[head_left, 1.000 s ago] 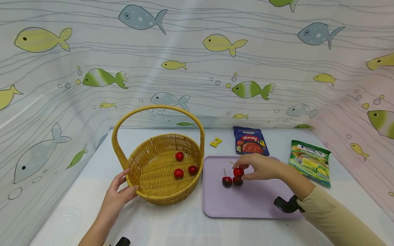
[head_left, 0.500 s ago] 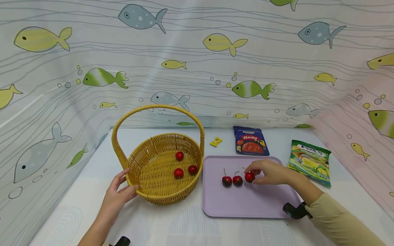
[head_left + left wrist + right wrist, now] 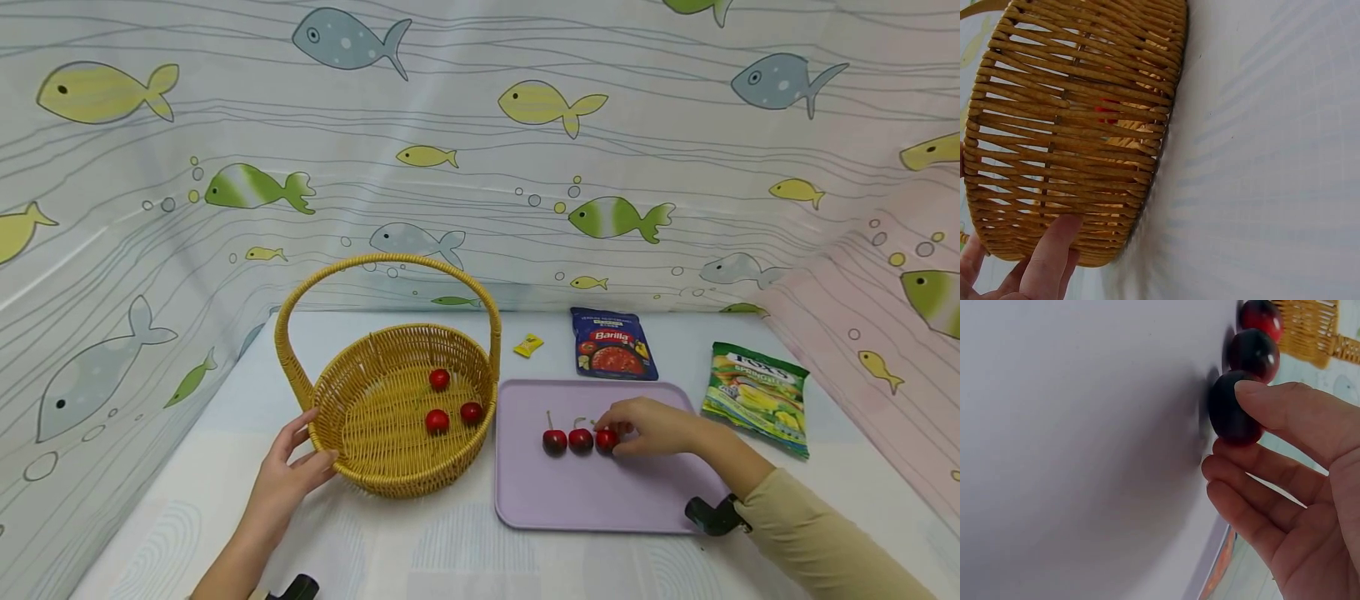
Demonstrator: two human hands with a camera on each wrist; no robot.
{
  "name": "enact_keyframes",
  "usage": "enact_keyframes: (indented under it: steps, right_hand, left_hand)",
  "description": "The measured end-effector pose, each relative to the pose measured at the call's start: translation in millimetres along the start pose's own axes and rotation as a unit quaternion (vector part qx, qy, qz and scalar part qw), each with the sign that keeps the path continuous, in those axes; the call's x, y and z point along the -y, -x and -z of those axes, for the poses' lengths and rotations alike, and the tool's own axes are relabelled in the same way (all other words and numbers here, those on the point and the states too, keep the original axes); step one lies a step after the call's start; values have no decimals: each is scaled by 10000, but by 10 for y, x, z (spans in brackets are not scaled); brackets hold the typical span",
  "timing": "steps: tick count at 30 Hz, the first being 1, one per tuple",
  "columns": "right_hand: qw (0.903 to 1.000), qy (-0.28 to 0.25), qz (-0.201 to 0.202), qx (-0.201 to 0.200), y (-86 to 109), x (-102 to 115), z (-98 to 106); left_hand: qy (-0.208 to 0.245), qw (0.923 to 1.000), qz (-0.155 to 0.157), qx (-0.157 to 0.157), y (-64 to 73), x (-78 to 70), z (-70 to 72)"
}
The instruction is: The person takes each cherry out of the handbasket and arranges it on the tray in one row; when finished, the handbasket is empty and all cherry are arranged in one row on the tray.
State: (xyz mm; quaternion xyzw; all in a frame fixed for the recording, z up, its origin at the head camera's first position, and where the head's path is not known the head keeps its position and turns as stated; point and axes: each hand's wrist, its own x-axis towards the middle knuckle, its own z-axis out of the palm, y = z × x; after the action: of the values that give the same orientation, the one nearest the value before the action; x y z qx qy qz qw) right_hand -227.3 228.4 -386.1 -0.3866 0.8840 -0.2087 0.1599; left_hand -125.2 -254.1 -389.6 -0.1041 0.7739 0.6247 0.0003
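In the head view my left hand (image 3: 288,471) holds the near left rim of a round wicker basket (image 3: 405,479) with a tall arched handle. Up close in the left wrist view, a finger (image 3: 1054,253) presses the woven outer wall. Inside the basket lie a few red cherries (image 3: 437,422). On the right, my right hand (image 3: 648,427) pinches a dark red cherry (image 3: 1230,409) between thumb and fingers, low over the lilac tray (image 3: 570,500). Two more cherries, a middle one (image 3: 581,441) and a left one (image 3: 554,442), sit beside it in a row with stems up.
Behind the tray lie a blue Barilla pouch (image 3: 613,343) and a small yellow wrapped packet (image 3: 528,345). A green Fox's bag (image 3: 757,396) lies right of the tray. A fish-patterned curtain (image 3: 465,192) closes off the back and sides.
My right hand has moved its cherry from above the others to the right and down, then slightly left into line beside them. My left hand has stayed at the basket.
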Motion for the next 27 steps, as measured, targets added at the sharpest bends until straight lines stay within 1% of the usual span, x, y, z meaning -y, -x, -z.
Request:
enact_keyframes:
  steps: [5,9,12,16,19,21,24,27]
  right_hand:
    - [10000,-12,-45,22,15,11,15]
    - [10000,-26,-33,26,36,18,42]
    - [10000,7,-44,0,51,30,82]
    - [9999,92,-83,-106,49,84,181]
    - [9998,77,-2,-183,18,160,284]
    - [9996,91,106,-228,-15,228,353]
    - [9988,226,312,-310,-83,340,442]
    - [9970,397,513,-419,-166,466,519]
  left_hand:
    - [9,10000,-42,45,-6,6,6]
    - [43,10000,-63,-1,1,-13,-6]
    - [61,9999,-102,1,-10,4,-4]
    - [75,9998,-173,33,-41,69,16]
    - [82,9998,-198,34,-58,108,33]
    - [78,9998,-160,45,-58,107,36]
    - [49,9999,-98,38,-43,83,28]
    - [30,10000,-37,-38,-25,61,12]
